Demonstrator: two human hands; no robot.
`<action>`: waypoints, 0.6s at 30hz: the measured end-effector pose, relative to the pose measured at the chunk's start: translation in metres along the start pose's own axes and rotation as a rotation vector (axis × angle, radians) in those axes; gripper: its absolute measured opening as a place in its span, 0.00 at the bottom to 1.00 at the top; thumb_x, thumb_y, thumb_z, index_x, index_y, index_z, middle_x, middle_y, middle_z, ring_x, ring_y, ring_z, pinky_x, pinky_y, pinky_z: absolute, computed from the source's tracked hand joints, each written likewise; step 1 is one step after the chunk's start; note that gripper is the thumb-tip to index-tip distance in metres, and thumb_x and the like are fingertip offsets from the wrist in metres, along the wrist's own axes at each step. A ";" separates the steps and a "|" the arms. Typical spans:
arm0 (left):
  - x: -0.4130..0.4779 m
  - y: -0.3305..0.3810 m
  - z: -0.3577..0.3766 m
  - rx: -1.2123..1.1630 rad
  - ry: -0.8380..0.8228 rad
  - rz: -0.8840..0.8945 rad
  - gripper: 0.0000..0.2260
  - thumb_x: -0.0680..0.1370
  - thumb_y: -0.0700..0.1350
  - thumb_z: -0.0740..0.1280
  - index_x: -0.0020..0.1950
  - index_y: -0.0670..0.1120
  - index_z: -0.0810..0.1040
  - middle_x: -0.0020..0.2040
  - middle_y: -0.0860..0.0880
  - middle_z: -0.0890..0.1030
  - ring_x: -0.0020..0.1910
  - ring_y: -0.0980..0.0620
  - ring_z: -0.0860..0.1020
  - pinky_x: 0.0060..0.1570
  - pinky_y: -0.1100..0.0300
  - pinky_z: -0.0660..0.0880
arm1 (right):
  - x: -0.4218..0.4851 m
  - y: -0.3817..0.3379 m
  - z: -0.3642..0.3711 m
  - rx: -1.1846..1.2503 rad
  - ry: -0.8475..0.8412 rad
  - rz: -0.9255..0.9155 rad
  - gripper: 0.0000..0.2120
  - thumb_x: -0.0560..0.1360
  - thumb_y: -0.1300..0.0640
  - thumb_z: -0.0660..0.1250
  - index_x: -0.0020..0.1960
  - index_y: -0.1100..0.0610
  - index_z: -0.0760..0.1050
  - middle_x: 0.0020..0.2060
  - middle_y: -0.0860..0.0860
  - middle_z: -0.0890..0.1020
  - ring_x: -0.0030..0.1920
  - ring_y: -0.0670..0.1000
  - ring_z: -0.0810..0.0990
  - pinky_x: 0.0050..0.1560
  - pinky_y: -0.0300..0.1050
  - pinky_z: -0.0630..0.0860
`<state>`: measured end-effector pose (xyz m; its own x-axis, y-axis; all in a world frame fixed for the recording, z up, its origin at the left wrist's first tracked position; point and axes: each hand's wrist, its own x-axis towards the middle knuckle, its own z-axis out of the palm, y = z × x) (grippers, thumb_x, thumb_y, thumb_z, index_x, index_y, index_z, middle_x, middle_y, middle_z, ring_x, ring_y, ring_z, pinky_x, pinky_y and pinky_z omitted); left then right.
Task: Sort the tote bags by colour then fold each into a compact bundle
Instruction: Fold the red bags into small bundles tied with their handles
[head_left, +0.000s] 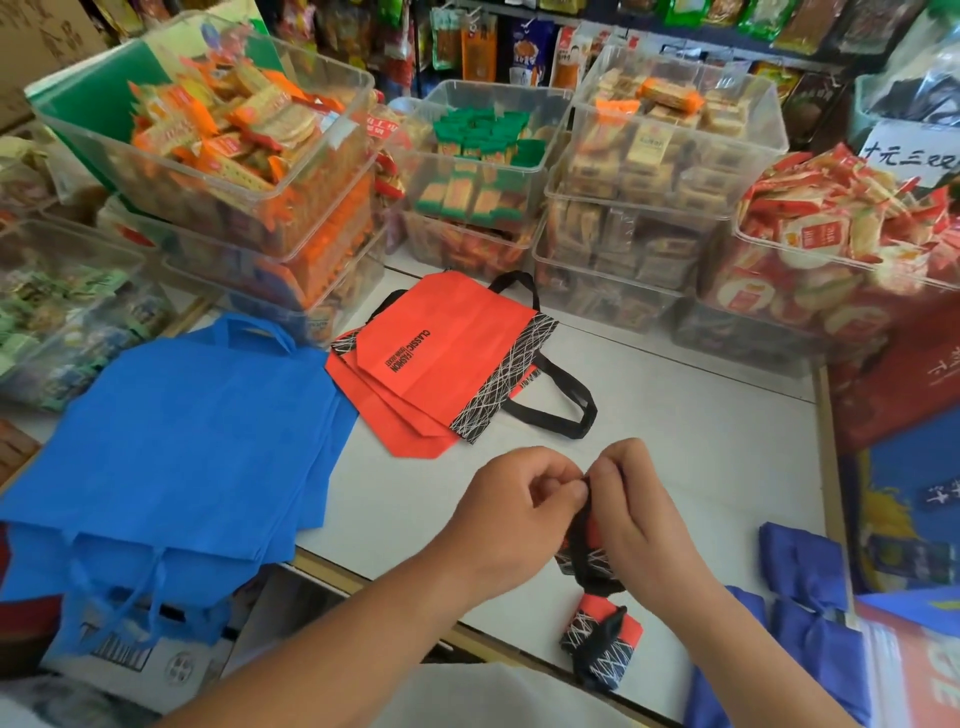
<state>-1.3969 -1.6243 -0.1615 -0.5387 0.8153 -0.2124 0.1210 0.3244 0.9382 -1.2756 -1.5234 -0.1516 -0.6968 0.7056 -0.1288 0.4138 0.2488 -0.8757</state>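
From the head camera, both hands work close together over the near edge of the white table (675, 431). The left hand (519, 501) has its fingers curled in, and its thumb and fingertips pinch the top of a black strap (581, 525). The right hand (636, 501) is curled the same way and pinches that strap from the other side, so the two sets of fingertips almost touch. The strap runs down to a small red bundle (592, 558) with a black-and-white scribbled band, which sits under the right hand.

Just nearer the person lies a second red bundle (605, 642), wrapped in its own black strap. To the right, at the table's edge, lie blue bundles (800, 564), folded small.

Further back in the middle, flat red tote bags (441, 364) lie stacked, with black handles poking out on the right. At the left, flat blue tote bags (182, 431) lie piled, their handles hanging over the near edge.

Clear bins (670, 156) filled with wrapped snacks stand stacked along the back of the table.
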 end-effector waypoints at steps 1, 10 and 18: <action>0.000 -0.002 -0.003 0.047 0.028 0.035 0.04 0.78 0.49 0.72 0.53 0.55 0.83 0.49 0.55 0.80 0.46 0.59 0.79 0.50 0.65 0.77 | 0.001 -0.003 0.001 0.070 0.044 0.055 0.09 0.85 0.55 0.58 0.46 0.56 0.68 0.33 0.50 0.74 0.33 0.48 0.72 0.35 0.45 0.72; -0.008 -0.018 -0.005 -0.188 -0.009 -0.082 0.08 0.76 0.44 0.75 0.54 0.52 0.82 0.47 0.53 0.85 0.49 0.55 0.83 0.51 0.60 0.81 | -0.005 0.009 -0.003 0.457 -0.048 0.242 0.18 0.70 0.41 0.74 0.53 0.51 0.79 0.44 0.54 0.85 0.42 0.53 0.84 0.47 0.50 0.81; -0.005 -0.043 0.026 -0.026 -0.190 -0.130 0.11 0.83 0.51 0.65 0.66 0.58 0.73 0.63 0.56 0.75 0.58 0.59 0.77 0.50 0.72 0.75 | -0.011 0.033 0.005 0.483 0.071 0.397 0.06 0.80 0.56 0.70 0.56 0.55 0.77 0.46 0.63 0.83 0.37 0.60 0.86 0.36 0.56 0.84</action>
<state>-1.3778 -1.6295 -0.2080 -0.3811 0.8441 -0.3771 0.0379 0.4218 0.9059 -1.2569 -1.5262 -0.1815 -0.4974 0.7288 -0.4706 0.3100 -0.3574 -0.8810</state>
